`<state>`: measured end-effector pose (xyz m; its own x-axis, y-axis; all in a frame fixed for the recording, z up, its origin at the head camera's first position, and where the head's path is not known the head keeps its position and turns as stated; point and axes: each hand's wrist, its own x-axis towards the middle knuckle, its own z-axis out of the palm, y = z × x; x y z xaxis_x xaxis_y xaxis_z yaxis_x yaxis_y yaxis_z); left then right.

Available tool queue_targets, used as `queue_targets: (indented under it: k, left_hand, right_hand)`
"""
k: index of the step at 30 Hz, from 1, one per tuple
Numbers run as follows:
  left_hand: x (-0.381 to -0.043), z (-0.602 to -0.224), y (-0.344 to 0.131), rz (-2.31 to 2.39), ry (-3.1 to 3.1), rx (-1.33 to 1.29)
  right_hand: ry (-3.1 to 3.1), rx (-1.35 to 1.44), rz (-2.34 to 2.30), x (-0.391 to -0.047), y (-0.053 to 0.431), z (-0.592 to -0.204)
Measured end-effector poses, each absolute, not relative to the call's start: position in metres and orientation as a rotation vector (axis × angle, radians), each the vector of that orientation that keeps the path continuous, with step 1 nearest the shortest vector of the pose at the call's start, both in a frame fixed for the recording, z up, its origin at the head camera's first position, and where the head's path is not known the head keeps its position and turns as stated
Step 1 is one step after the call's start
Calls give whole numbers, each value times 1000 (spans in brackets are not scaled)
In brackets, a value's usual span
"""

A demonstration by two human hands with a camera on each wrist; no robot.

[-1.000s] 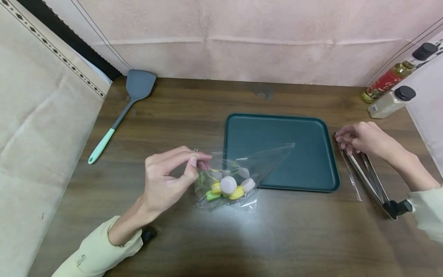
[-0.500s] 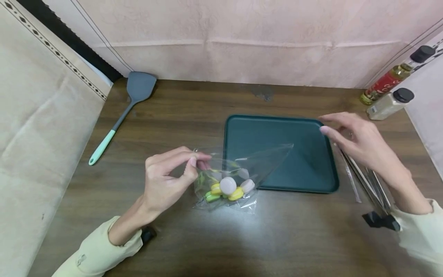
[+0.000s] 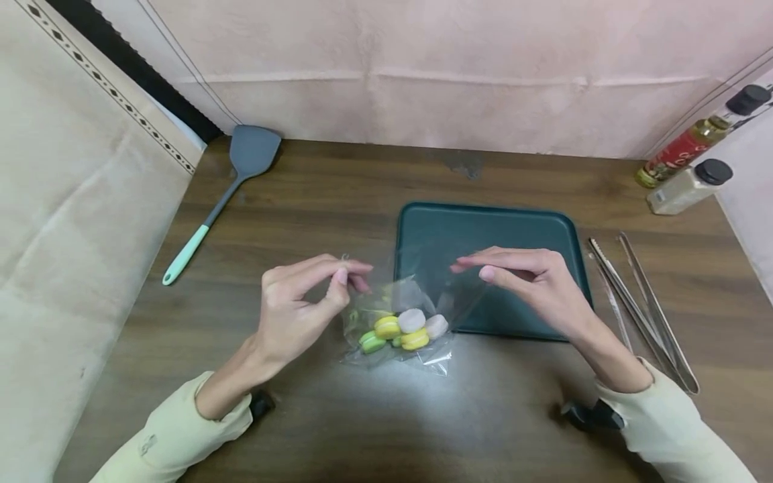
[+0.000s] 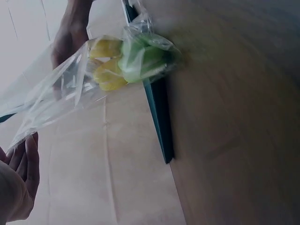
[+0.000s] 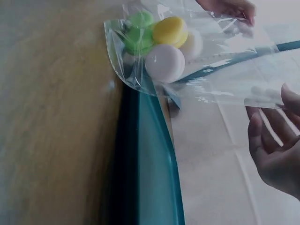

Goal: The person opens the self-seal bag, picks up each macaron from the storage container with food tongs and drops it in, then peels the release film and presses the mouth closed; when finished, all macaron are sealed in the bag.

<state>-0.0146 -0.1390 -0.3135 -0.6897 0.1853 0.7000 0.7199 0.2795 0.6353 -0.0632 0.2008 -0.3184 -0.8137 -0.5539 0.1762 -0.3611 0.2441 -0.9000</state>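
A clear plastic bag point(image 3: 356, 342) holds several macarons point(image 3: 412, 320) in yellow, white and green. My left hand point(image 3: 308, 302) pinches the bag's left upper edge between thumb and fingers. My right hand point(image 3: 531, 285) hovers over the teal tray point(image 3: 435, 221), its fingers extended and the thumb apart below them, right at the bag's upper right corner. In the right wrist view that same right hand point(image 5: 276, 152) spreads its fingers around the bag's edge without closing on it. The left wrist view has the green and yellow macarons point(image 4: 143, 58) low in the bag.
Metal tongs point(image 3: 670, 335) lie right of the tray, beside a thin clear strip point(image 3: 614, 308). A spatula point(image 3: 250, 151) with a mint handle rests at the back left. An oil bottle point(image 3: 682, 149) and a black-capped jar point(image 3: 682, 191) stand at the back right.
My right hand has left the tongs and strip on the right and moved left across the tray to the bag. My left hand keeps its pinch on the bag.
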Motion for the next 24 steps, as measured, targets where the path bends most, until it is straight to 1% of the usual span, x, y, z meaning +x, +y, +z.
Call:
queue_targets:
  k: [4, 12, 19, 24]
  left_hand:
    - [-21, -318, -143, -1338, -2053, -881]
    - [-39, -326, -158, -1285, -2008, -1166]
    - [-47, -327, -171, -1224, -2055, -1181]
    - [-50, -326, -177, -1307, -2063, -1261]
  right_hand:
    - [2354, -932, -1648, -65, 201, -326]
    - [2369, -1172, -1784, -68, 199, -340]
    - [2227, -1314, -1922, -74, 197, -347]
    - [2008, -1528, -2023, -81, 196, -353]
